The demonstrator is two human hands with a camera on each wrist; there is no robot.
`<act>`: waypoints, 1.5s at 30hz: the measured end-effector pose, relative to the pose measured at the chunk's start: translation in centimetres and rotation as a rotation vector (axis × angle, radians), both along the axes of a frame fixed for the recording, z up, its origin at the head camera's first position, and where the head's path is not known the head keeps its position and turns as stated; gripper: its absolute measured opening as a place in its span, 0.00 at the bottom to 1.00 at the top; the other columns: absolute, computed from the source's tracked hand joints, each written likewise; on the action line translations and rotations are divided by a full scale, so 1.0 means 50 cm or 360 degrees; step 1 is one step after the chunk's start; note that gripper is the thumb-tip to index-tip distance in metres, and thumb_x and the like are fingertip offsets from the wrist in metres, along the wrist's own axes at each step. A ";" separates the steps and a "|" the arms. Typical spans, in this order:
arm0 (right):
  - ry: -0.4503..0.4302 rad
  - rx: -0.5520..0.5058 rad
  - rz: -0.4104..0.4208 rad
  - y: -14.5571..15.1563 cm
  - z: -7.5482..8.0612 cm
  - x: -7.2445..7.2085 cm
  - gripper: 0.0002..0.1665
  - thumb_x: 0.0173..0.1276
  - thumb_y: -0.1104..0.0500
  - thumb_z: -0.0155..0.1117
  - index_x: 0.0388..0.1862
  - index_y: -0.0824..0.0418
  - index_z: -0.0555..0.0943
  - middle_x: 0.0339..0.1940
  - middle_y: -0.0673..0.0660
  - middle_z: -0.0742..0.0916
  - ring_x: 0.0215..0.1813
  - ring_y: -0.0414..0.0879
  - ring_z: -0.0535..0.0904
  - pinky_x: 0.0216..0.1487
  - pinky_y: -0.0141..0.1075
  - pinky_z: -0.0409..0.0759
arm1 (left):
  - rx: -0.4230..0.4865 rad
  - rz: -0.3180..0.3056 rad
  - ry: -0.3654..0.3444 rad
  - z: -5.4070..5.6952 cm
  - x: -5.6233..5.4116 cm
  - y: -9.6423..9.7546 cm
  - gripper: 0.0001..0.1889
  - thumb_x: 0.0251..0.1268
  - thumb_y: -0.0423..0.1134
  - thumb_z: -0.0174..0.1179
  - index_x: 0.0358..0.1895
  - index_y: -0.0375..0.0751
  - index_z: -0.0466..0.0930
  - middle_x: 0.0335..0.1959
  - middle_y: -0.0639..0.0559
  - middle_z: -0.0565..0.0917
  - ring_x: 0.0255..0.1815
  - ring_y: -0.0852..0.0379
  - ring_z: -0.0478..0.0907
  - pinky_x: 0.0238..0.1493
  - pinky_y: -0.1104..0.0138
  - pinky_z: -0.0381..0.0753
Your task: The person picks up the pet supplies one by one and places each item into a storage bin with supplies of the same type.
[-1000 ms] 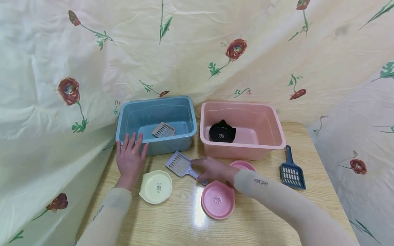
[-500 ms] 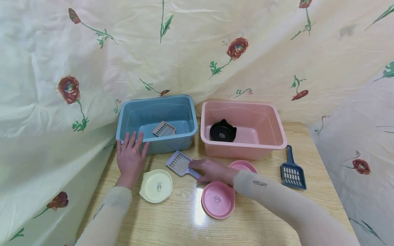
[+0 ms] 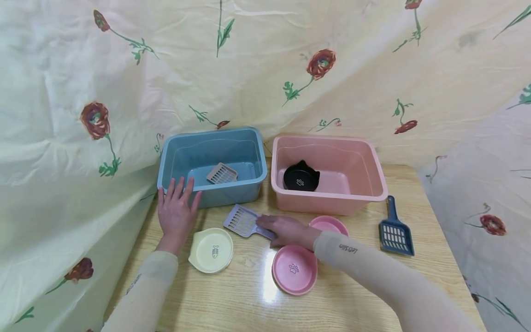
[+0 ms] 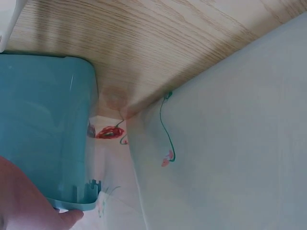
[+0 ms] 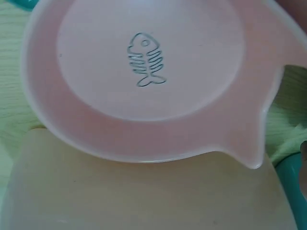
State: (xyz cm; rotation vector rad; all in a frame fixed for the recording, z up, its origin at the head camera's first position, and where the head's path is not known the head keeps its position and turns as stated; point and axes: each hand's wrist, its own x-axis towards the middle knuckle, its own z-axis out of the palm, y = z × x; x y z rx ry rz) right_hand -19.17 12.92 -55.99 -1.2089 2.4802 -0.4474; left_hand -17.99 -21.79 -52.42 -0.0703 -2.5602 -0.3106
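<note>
My left hand (image 3: 176, 214) lies on the front rim of the blue bin (image 3: 224, 196), its fairly straight fingers reaching over the edge. In the left wrist view, part of that hand (image 4: 24, 201) shows against the bin's wall. A grey slotted litter scoop (image 3: 222, 173) lies inside. My right hand (image 3: 290, 229) grips the handle of a lavender litter scoop (image 3: 242, 221), whose slotted head faces left on the table; the handle's end is hidden. Below that wrist is a pink cat-ear dish (image 3: 294, 272), and behind the forearm a second pink dish (image 5: 144, 105) with a fishbone print.
A pink bin (image 3: 323, 203) holding a black cat-ear dish (image 3: 299, 179) stands right of the blue one. A cream dish (image 3: 211, 251) sits near the left forearm. A dark blue scoop (image 3: 396, 236) lies at the right. Flowered cloth (image 3: 265, 69) hangs behind the table (image 3: 232, 304).
My right hand has settled over the lavender scoop's handle and grips it. The scoop has turned slightly, its handle now more level. My left hand stays on the blue bin's rim.
</note>
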 end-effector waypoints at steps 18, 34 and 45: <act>-0.0027 -0.0130 0.0131 0.039 0.007 -0.051 0.44 0.69 0.62 0.77 0.81 0.64 0.69 0.80 0.65 0.75 0.81 0.65 0.69 0.79 0.59 0.69 | -0.0030 0.0014 -0.0044 0.006 0.001 0.001 0.29 0.78 0.53 0.63 0.77 0.48 0.76 0.74 0.39 0.78 0.79 0.36 0.70 0.84 0.38 0.55; -0.0234 0.0123 -0.0007 0.028 0.000 -0.060 0.37 0.75 0.60 0.72 0.81 0.48 0.74 0.44 0.47 0.90 0.37 0.39 0.82 0.45 0.33 0.84 | -0.0054 -0.0003 0.0007 0.006 0.000 0.001 0.29 0.76 0.52 0.65 0.75 0.47 0.78 0.72 0.38 0.80 0.78 0.36 0.71 0.82 0.37 0.59; -0.0136 -0.0144 0.0221 0.054 -0.031 -0.083 0.31 0.76 0.65 0.67 0.77 0.57 0.77 0.64 0.56 0.89 0.48 0.42 0.86 0.56 0.38 0.87 | -0.0064 -0.0003 0.0057 0.001 -0.003 -0.001 0.29 0.73 0.51 0.69 0.72 0.45 0.81 0.70 0.37 0.82 0.77 0.35 0.73 0.81 0.37 0.61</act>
